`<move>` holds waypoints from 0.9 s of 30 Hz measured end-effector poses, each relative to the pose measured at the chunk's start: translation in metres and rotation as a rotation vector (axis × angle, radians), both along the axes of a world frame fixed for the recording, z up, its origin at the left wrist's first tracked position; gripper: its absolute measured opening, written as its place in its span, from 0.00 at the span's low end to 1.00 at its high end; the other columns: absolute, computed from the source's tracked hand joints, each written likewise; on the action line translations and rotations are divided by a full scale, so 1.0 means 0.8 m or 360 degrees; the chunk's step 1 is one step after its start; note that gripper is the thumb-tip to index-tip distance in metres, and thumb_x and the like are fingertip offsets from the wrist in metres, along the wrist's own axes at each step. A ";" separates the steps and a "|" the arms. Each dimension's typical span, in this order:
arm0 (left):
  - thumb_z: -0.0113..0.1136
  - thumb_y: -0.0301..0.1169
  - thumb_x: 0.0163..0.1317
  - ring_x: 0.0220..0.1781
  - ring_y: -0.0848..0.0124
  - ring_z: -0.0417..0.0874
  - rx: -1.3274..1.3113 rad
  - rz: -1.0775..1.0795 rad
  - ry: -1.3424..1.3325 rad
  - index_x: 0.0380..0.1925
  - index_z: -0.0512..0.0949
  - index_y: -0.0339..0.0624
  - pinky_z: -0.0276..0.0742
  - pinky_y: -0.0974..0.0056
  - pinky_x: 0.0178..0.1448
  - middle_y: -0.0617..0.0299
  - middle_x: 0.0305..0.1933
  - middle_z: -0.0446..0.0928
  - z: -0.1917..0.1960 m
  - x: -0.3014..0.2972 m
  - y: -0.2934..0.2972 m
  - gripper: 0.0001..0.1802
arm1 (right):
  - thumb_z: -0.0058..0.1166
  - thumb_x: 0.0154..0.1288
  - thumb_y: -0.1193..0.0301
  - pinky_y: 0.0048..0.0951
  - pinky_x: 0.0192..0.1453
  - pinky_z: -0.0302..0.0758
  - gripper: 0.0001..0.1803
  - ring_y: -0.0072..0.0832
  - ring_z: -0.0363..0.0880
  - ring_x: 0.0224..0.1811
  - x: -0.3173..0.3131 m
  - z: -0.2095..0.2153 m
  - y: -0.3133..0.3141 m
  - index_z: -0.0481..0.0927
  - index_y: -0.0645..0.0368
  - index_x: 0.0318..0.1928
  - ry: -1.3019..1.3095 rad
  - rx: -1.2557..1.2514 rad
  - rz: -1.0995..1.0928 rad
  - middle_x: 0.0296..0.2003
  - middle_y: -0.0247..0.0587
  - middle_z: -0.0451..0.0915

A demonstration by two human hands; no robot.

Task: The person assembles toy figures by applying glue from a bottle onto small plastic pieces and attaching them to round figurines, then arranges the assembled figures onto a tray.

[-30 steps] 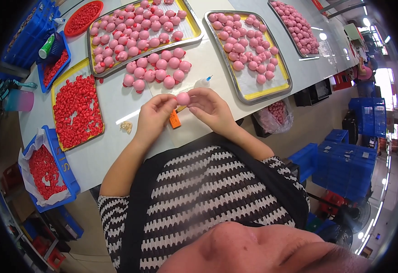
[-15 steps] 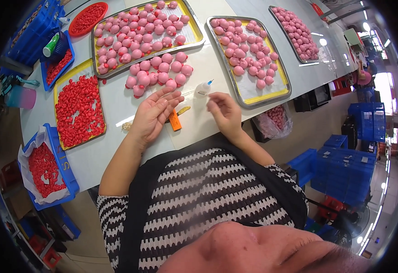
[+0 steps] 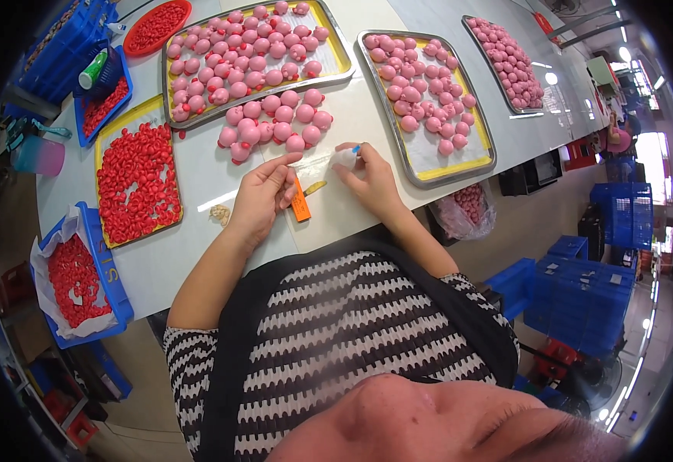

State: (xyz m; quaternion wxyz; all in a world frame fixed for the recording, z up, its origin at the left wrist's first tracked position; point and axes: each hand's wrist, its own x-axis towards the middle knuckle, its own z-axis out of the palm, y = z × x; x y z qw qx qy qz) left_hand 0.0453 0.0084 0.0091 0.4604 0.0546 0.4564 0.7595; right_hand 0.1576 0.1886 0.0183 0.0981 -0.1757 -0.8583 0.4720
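Observation:
My right hand (image 3: 371,185) is closed round a small white squeeze bottle (image 3: 343,159) with a blue tip, just above the table. My left hand (image 3: 261,202) is held palm inward with its fingers curled and the index finger reaching toward the bottle; whatever is in its fingers, if anything, is hidden. Next to its fingertips lies a flat orange bar (image 3: 300,202), with a thin yellowish-brown piece (image 3: 316,187) alongside. Beyond my hands is a loose group of pink balls (image 3: 283,114), some with small red parts on them.
Metal-rimmed trays (image 3: 412,183) of pink balls stand farther back and to the right. On the left are a yellow tray (image 3: 108,240) of small red pieces, a blue lined crate (image 3: 125,304) with more, and a red dish (image 3: 188,11). A beige crumpled bit (image 3: 220,214) lies near my left forearm.
My right hand has closed on the squeeze bottle, which now tilts. My left hand, spread palm up before, has curled its fingers.

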 end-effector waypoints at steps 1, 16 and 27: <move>0.44 0.30 0.70 0.22 0.81 0.71 -0.0001 0.0005 0.0000 0.48 0.73 0.33 0.63 0.79 0.21 0.60 0.35 0.75 0.002 0.001 0.001 0.14 | 0.59 0.55 0.75 0.26 0.44 0.72 0.23 0.25 0.75 0.40 0.001 -0.005 -0.003 0.68 0.62 0.52 0.0000 -0.0001 0.0005 0.44 0.42 0.75; 0.54 0.25 0.63 0.23 0.81 0.72 0.0117 0.0110 -0.0035 0.45 0.70 0.36 0.62 0.78 0.20 0.54 0.41 0.78 -0.001 -0.005 -0.004 0.12 | 0.55 0.64 0.71 0.24 0.49 0.71 0.18 0.22 0.74 0.47 0.019 -0.017 -0.022 0.67 0.66 0.50 0.0490 -0.0836 0.0330 0.43 0.41 0.75; 0.54 0.25 0.63 0.30 0.77 0.78 0.0284 0.0195 -0.0186 0.43 0.72 0.36 0.69 0.77 0.26 0.55 0.42 0.78 -0.001 -0.007 -0.005 0.09 | 0.53 0.65 0.70 0.22 0.45 0.71 0.18 0.22 0.74 0.40 0.021 -0.016 -0.022 0.66 0.65 0.51 0.0417 -0.0946 0.0171 0.42 0.41 0.75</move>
